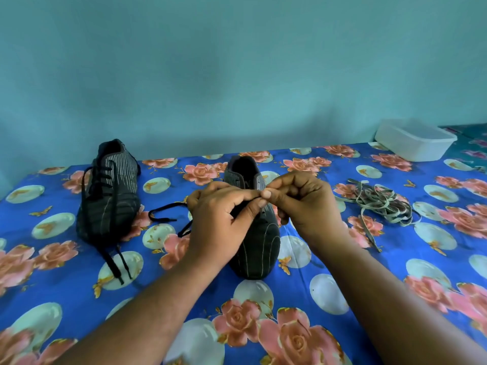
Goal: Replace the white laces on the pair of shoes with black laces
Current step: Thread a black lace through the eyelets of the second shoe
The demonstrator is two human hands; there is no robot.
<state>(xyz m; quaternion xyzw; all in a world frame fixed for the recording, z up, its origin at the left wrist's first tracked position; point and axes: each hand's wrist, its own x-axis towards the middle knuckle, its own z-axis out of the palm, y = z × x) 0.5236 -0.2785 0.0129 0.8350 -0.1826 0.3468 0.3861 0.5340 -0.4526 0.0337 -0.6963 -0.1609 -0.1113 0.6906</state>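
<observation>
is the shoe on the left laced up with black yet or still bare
Laced. The left shoe has a black lace crossing its eyelets in rows, with loose untied ends trailing onto the floral cloth.

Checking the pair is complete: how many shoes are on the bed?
2. One shoe stands at left, laced in black; the other shoe sits in the middle, partly behind both hands. None seems hidden.

A home, likely a bedroom: a bed (369, 299) spread with a blue sheet printed with pink roses stands against a plain turquoise wall (237, 61), a white plastic tub (413, 140) at its far right corner.
</observation>
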